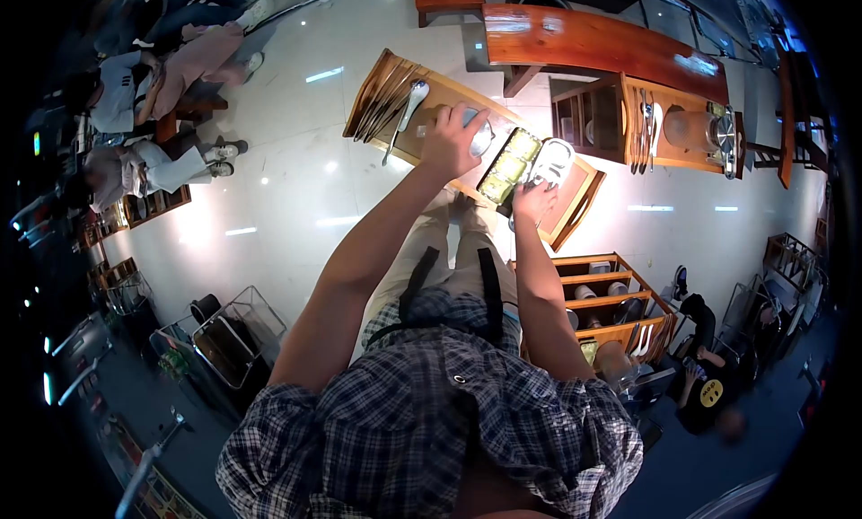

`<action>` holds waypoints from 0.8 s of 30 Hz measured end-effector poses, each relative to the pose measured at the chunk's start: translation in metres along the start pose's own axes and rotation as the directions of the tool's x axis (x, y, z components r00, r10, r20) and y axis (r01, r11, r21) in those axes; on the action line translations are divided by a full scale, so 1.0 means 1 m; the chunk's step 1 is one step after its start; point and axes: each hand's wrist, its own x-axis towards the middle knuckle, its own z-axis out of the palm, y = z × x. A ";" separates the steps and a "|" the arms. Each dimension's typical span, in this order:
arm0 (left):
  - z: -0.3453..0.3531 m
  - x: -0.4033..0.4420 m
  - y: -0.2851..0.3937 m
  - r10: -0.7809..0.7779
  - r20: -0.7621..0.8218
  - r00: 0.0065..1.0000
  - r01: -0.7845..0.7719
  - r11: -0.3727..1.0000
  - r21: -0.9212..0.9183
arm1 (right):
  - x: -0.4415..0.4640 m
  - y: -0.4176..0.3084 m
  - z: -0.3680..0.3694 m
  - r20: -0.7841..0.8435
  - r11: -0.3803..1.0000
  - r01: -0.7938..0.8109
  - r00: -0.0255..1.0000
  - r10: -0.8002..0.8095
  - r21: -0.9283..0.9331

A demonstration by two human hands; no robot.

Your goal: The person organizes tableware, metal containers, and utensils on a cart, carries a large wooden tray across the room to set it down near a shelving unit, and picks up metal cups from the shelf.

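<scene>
A wooden drawer-like tray (431,135) lies tilted across the view in front of me. My left hand (452,144) curls its fingers around a round, pale grey cup or bowl (482,135); which of the two I cannot tell. Right of it in the tray stands a narrow box with yellow-green packets (510,166). My right hand (536,201) has its fingers closed on the near edge of a white oval dish (551,162), next to the packets. Several dark chopsticks (382,106) and a long-handled spoon (409,109) lie at the tray's left end.
Beyond the tray stands a reddish wooden bench (593,48). A second tray (682,128) with chopsticks and spoons is at right. A compartmented wooden rack (602,290) with dishes stands by my right arm. Seated people (148,164) are at left; another person (705,380) is at lower right.
</scene>
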 end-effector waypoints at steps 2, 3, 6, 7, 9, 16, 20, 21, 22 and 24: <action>-0.002 0.000 0.003 0.008 -0.020 1.000 -0.008 1.000 0.002 | 0.001 -0.001 -0.001 -0.001 0.999 -0.038 0.999 0.038 -0.018; -0.001 0.000 0.003 0.009 -0.017 1.000 -0.009 1.000 -0.001 | 0.002 -0.002 0.001 0.000 0.999 -0.041 0.999 0.041 -0.020; -0.001 0.001 0.002 0.031 -0.021 0.999 -0.031 0.999 -0.013 | 0.007 -0.001 0.000 0.128 0.970 -0.243 0.963 0.237 0.034; -0.001 0.001 0.002 0.030 -0.018 0.999 -0.030 1.000 -0.005 | 0.007 0.002 -0.002 0.127 0.969 -0.244 0.963 0.238 0.032; -0.001 0.001 0.001 0.029 -0.019 0.999 -0.029 1.000 0.003 | 0.008 0.008 -0.006 0.155 0.973 -0.222 0.965 0.210 0.065; -0.002 -0.001 0.001 0.027 -0.032 0.999 -0.027 1.000 -0.001 | 0.009 0.035 -0.010 0.085 0.976 -0.203 0.977 0.196 0.076; -0.002 -0.001 0.001 0.024 -0.046 0.999 -0.023 1.000 0.015 | 0.017 0.064 0.024 0.055 0.998 -0.004 0.998 0.000 0.065; -0.003 -0.002 0.001 0.023 -0.047 0.999 -0.023 1.000 0.015 | 0.017 0.061 0.022 0.045 0.998 0.034 0.998 -0.037 0.054; -0.003 -0.003 0.003 -0.001 0.000 1.000 0.001 1.000 0.018 | 0.016 0.058 0.019 0.081 0.997 -0.042 0.996 0.037 0.059; -0.007 0.001 0.004 -0.022 0.033 0.999 0.021 0.999 0.023 | 0.005 0.023 -0.038 0.229 0.991 -0.094 0.971 0.070 0.098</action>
